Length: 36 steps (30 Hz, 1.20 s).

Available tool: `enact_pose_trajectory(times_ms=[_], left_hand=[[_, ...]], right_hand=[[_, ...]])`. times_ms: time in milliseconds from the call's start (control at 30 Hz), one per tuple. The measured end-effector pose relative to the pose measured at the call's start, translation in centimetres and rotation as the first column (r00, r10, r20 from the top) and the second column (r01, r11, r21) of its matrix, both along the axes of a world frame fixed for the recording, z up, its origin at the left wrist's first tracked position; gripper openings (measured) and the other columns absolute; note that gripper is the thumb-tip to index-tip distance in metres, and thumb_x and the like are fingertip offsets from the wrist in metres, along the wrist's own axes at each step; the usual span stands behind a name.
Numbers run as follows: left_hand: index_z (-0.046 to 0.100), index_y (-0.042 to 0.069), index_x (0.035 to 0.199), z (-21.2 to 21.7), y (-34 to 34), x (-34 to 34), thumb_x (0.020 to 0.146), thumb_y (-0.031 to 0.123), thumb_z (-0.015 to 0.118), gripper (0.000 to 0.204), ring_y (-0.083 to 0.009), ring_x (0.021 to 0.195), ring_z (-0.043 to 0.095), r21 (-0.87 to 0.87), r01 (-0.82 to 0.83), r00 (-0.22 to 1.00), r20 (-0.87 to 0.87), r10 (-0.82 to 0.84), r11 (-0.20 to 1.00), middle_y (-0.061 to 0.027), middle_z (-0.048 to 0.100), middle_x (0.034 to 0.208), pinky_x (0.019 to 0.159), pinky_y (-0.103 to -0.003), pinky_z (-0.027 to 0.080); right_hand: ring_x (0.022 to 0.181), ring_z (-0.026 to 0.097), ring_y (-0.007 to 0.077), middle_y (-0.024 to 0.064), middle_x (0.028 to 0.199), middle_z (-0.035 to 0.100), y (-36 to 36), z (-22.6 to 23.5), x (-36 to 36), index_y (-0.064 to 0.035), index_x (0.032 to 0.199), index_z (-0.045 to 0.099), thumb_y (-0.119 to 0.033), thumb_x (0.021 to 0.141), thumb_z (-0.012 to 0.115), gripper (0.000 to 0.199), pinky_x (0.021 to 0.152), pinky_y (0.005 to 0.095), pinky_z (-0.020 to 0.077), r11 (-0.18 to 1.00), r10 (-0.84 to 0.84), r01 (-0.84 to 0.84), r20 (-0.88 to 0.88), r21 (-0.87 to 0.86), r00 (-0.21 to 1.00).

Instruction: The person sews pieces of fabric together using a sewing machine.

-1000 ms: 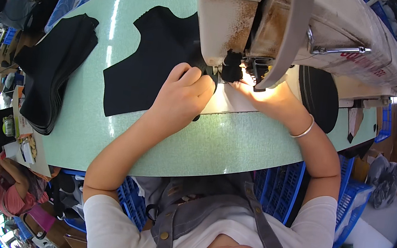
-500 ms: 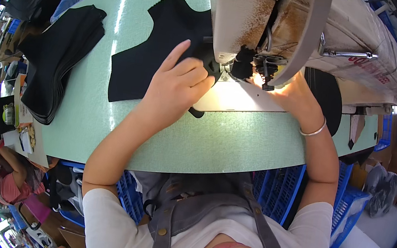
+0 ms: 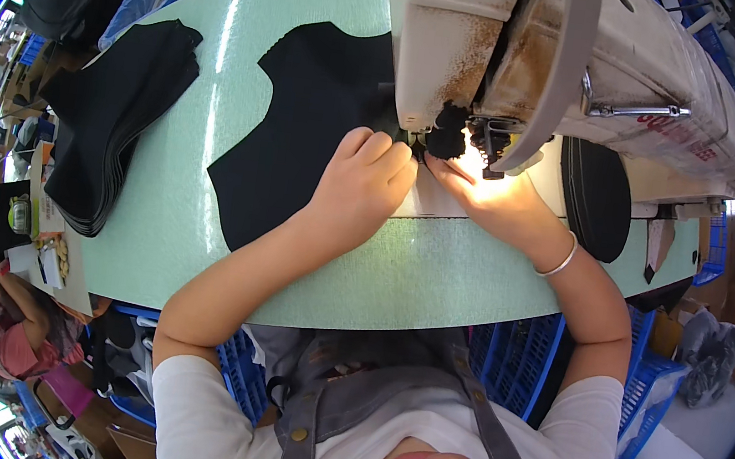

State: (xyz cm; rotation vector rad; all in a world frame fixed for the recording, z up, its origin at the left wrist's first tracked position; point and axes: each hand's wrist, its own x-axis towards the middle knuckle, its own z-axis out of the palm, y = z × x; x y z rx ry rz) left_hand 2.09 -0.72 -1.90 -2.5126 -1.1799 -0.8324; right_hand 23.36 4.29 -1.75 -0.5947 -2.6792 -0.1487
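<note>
A black cut fabric piece (image 3: 310, 103) lies flat on the green table, its right part running under the sewing machine head (image 3: 454, 47). My left hand (image 3: 363, 178) has its fingers curled and closed on the edge of this piece, just left of the needle area. From the right, my right hand (image 3: 503, 209) reaches under the machine head, a digit pointing left close to the left fingertips. Its other fingers are partly hidden by machine parts and washed out by the lamp's glare. The stitching spot itself is covered by both hands.
A stack of black cut pieces (image 3: 110, 120) lies on the left of the green table (image 3: 146, 239). Rounded black pieces (image 3: 596, 198) are stacked right of the machine bed. Blue plastic crates (image 3: 512, 362) stand below the table edge. A co-worker in pink (image 3: 15, 333) sits far left.
My left hand has moved right and curled its raised index finger onto the fabric edge. My right hand has come left toward the needle. The fabric piece has shifted and turned on the table.
</note>
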Motion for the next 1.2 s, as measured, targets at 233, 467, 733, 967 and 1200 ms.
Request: enact_pose_trajectory(times_ms=[233, 467, 733, 967, 1200], left_hand=[[0.067, 0.004, 0.096, 1.0, -1.5, 0.3, 0.066, 0.0, 0.062, 0.031, -0.0219, 0.084, 0.053, -0.078, -0.15, 0.987, -0.067, 0.145, 0.986, -0.0032, 0.056, 0.084, 0.085, -0.037, 0.039], [0.066, 0.003, 0.091, 0.9, -1.9, 0.5, 0.066, 0.0, 0.062, 0.026, -0.0207, 0.078, 0.051, -0.162, -0.082, 0.996, -0.057, 0.073, 0.983, -0.0034, 0.051, 0.079, 0.08, -0.036, 0.038], [0.066, 0.002, 0.097, -0.3, -1.3, 0.8, 0.07, 0.002, 0.068, 0.027, -0.0223, 0.077, 0.054, -0.204, -0.081, 0.994, 0.054, 0.093, 0.976, -0.0047, 0.055, 0.085, 0.078, -0.036, 0.042], [0.066, 0.001, 0.097, 0.0, -1.9, 0.6, 0.068, 0.001, 0.069, 0.029, -0.0229, 0.079, 0.056, -0.202, -0.04, 0.995, 0.084, 0.058, 0.979, -0.0058, 0.057, 0.088, 0.08, -0.036, 0.044], [0.065, -0.001, 0.095, -0.1, -1.9, 0.6, 0.067, 0.003, 0.07, 0.029, -0.0257, 0.086, 0.059, -0.195, -0.037, 0.999, 0.023, 0.042, 0.98, -0.009, 0.061, 0.093, 0.086, -0.038, 0.046]], right_hand=[[0.094, 0.067, 0.0223, 0.0052, 0.108, 0.067, -0.2, 0.2, 0.8, -0.0042, 0.1, 0.068, -0.003, 0.074, 0.064, 0.026, 0.078, 0.0332, 0.0548, 0.999, 0.041, -0.04, -0.052, 0.023, 0.998], [0.088, 0.067, 0.0203, 0.0043, 0.104, 0.066, -1.2, 0.8, -0.1, -0.0033, 0.099, 0.066, -0.004, 0.073, 0.065, 0.027, 0.071, 0.0308, 0.0546, 1.0, -0.002, 0.002, 0.01, 0.019, 1.0], [0.075, 0.062, 0.0192, 0.0038, 0.084, 0.061, -0.5, -0.8, -0.4, -0.0046, 0.105, 0.066, -0.012, 0.076, 0.062, 0.029, 0.057, 0.0303, 0.0489, 0.995, -0.005, 0.016, -0.102, 0.103, 0.995], [0.073, 0.063, 0.0183, 0.003, 0.081, 0.062, -1.0, -0.3, -0.3, -0.0052, 0.105, 0.067, -0.011, 0.077, 0.062, 0.029, 0.056, 0.0297, 0.0494, 0.999, -0.003, 0.006, -0.049, 0.049, 0.999], [0.076, 0.063, 0.0176, 0.003, 0.082, 0.064, -1.4, -0.5, -0.8, -0.004, 0.107, 0.067, -0.011, 0.077, 0.062, 0.031, 0.058, 0.0296, 0.0503, 0.999, -0.026, 0.029, -0.081, 0.033, 0.996]])
